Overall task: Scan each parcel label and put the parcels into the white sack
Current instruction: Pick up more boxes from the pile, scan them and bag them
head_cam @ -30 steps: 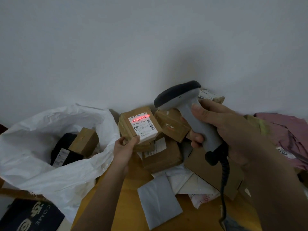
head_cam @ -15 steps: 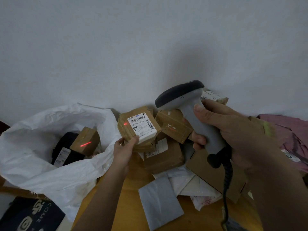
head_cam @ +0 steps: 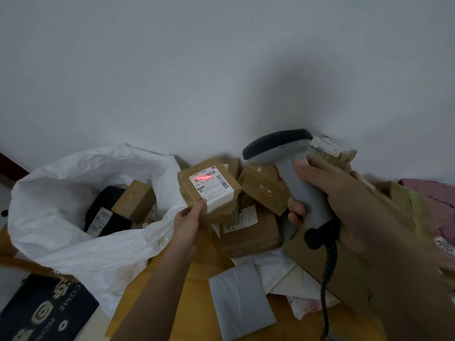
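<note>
In the head view, at centre frame, our left hand [head_cam: 188, 223] holds a small brown box [head_cam: 209, 190] by its lower corner, fingers pinched on it, the label [head_cam: 210, 184] tilted up toward us. Our right hand [head_cam: 330, 200], centre right, has its fingers wrapped round the grey scanner [head_cam: 288, 166], whose red line falls across the barcode (so we judge the scan is under way). The white sack [head_cam: 73, 210] gapes at left, just beside the left hand; that hand is the nearer one, and the box goes leftward and down into the sack's mouth. More parcels crowd the counter [head_cam: 197, 279].
</note>
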Motion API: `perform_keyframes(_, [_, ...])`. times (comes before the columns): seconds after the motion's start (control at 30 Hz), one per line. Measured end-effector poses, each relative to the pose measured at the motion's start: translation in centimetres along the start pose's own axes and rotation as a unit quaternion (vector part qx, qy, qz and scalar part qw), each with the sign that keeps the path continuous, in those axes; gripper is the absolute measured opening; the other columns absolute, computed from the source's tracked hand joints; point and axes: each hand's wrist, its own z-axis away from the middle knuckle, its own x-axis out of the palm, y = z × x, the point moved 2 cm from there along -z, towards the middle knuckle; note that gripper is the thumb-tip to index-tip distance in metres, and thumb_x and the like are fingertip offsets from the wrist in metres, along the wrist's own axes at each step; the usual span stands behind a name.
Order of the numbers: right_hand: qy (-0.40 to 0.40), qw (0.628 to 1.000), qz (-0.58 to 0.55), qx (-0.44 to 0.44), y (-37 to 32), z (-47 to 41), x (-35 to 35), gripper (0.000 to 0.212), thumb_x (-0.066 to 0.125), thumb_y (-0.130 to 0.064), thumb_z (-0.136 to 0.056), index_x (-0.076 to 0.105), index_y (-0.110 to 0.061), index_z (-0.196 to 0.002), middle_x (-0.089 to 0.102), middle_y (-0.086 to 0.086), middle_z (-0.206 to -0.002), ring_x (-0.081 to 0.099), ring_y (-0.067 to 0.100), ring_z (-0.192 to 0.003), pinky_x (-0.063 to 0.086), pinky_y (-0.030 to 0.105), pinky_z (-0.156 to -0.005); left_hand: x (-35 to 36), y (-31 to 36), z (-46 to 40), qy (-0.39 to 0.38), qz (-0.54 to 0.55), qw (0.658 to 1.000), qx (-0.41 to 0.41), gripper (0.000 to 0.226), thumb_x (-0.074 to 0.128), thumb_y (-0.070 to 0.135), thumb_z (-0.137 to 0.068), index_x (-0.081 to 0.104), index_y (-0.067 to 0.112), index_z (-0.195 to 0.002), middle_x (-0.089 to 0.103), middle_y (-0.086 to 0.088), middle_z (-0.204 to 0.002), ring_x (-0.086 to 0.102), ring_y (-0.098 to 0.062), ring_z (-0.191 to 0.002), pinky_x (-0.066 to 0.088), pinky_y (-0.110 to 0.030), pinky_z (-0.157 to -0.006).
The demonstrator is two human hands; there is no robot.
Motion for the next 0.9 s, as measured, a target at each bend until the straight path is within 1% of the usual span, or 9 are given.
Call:
perform_keyframes(0.07, [0.012,1.000,0.000,0.017,0.6,-0.8,-0.1,0.021,0.052,-0.024,-0.096,0.055,-0.009,-0.111,0.057,0.001,-0.070,0.048,0.013,-0.047,0.048,0.028,-0.047,-0.7,0.4,0.1,0.004,0.064,0.998,-0.015,0.049,0.067,0.040,-0.088,0.054,0.019,-0.129,0.062,-0.006,-0.124,0.061,-0.026,-0.112,0.051,-0.043,-0.098])
perform_keyframes(0.17, [0.018,0.999,0.001,0.034,1.5,-1.9,0.0,0.028,0.056,-0.024,-0.092,0.055,-0.011,-0.117,0.058,0.003,-0.076,0.047,0.013,-0.047,0.047,0.028,-0.047,-2.4,1.3,-0.4,0.040,0.164,0.986,-0.009,0.040,0.063,0.037,-0.092,0.049,0.023,-0.127,0.058,-0.006,-0.119,0.057,-0.029,-0.113,0.049,-0.046,-0.101])
perform_keyframes(0.27, [0.011,0.999,0.008,0.038,2.1,-2.9,0.4,0.042,0.060,-0.027,-0.081,0.055,-0.012,-0.119,0.062,0.005,-0.089,0.047,0.012,-0.046,0.048,0.027,-0.046,-4.5,2.3,-1.6,0.074,0.241,0.968,0.014,0.061,0.063,0.041,-0.091,0.038,0.022,-0.143,0.051,-0.007,-0.130,0.053,-0.031,-0.116,0.049,-0.048,-0.101])
perform_keyframes(0.37, [0.009,0.998,0.013,0.055,2.9,-3.8,1.0,0.035,0.058,-0.024,-0.087,0.055,-0.011,-0.119,0.063,-0.001,-0.071,0.047,0.012,-0.046,0.048,0.025,-0.045,-6.9,3.8,-3.5,0.084,0.265,0.961,0.019,0.069,0.058,0.049,-0.092,0.030,0.024,-0.151,0.045,-0.006,-0.138,0.049,-0.030,-0.120,0.043,-0.049,-0.106])
perform_keyframes(0.43, [0.000,0.998,0.013,0.060,3.4,-4.4,1.5,0.042,0.061,-0.026,-0.080,0.057,-0.011,-0.119,0.066,0.002,-0.078,0.047,0.013,-0.046,0.048,0.026,-0.045,-8.6,4.4,-4.9,0.084,0.297,0.951,0.012,0.080,0.062,0.056,-0.087,0.028,0.021,-0.151,0.041,-0.015,-0.146,0.051,-0.035,-0.123,0.045,-0.053,-0.103])
perform_keyframes(0.5, [-0.006,0.998,0.019,0.061,3.7,-5.0,2.0,0.048,0.063,-0.029,-0.073,0.058,-0.012,-0.117,0.067,0.005,-0.088,0.048,0.012,-0.045,0.048,0.027,-0.046,-9.9,4.7,-5.6,0.078,0.288,0.954,-0.007,0.085,0.063,0.059,-0.086,0.026,0.019,-0.151,0.037,-0.022,-0.148,0.052,-0.040,-0.123,0.049,-0.053,-0.099])
perform_keyframes(0.63, [-0.020,0.997,0.024,0.068,4.3,-5.7,2.9,0.049,0.064,-0.030,-0.072,0.058,-0.012,-0.117,0.067,0.009,-0.094,0.048,0.012,-0.045,0.048,0.028,-0.047,-10.4,3.7,-5.4,0.075,0.211,0.971,-0.085,0.071,0.059,0.045,-0.093,0.029,0.019,-0.152,0.031,-0.020,-0.152,0.046,-0.042,-0.128,0.052,-0.046,-0.090])
perform_keyframes(0.8, [-0.016,0.998,0.019,0.066,4.8,-6.1,3.5,0.049,0.065,-0.030,-0.072,0.058,-0.011,-0.117,0.065,0.013,-0.103,0.047,0.012,-0.046,0.048,0.029,-0.048,-9.8,1.7,-5.2,0.086,0.120,0.985,-0.086,0.042,0.055,0.025,-0.097,0.051,0.004,-0.134,0.053,-0.014,-0.136,0.059,-0.034,-0.113,0.048,-0.043,-0.099])
perform_keyframes(0.9, [0.021,0.997,0.020,0.067,5.4,-6.5,2.8,0.041,0.065,-0.026,-0.081,0.056,-0.012,-0.119,0.065,0.012,-0.102,0.048,0.011,-0.047,0.048,0.028,-0.047,-8.6,1.6,-5.1,0.059,0.098,0.991,-0.066,0.030,0.054,0.021,-0.099,0.057,0.005,-0.124,0.064,-0.010,-0.124,0.064,-0.028,-0.107,0.050,-0.041,-0.097])
